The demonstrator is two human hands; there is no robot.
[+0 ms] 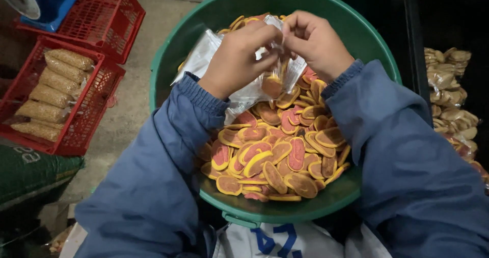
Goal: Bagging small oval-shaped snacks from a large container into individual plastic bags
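**Both hands pinch one clear bag over the tub**

I see my left hand [237, 59] and my right hand [313, 41] meeting fingertip to fingertip above a big green tub [367, 39]. Each grip is closed on the mouth of a small clear plastic bag [272, 77], thumbs and forefingers pinching its top edge from either side. The bag hangs straight down from the grip, and one orange-and-yellow snack piece [271, 86] shows inside it, just below my fingers.

Under the left wrist lies a sheaf of empty clear bags [204, 52], resting against the tub's inner wall and spreading beneath the hanging bag. Below the grip, toward my body, the tub holds a heap of flat oval snacks [277, 156], red or brown in the middle with yellow rims, piled loosely and overlapping.

Well away to the left of the grip, a red plastic crate [97, 105] sits on the floor with long packed bags of pale grain-like food [53, 95] laid side by side in it. A second red crate [109, 19] stands behind it. Far right of the grip, more packed snack bags [451, 95] lie in shadow.
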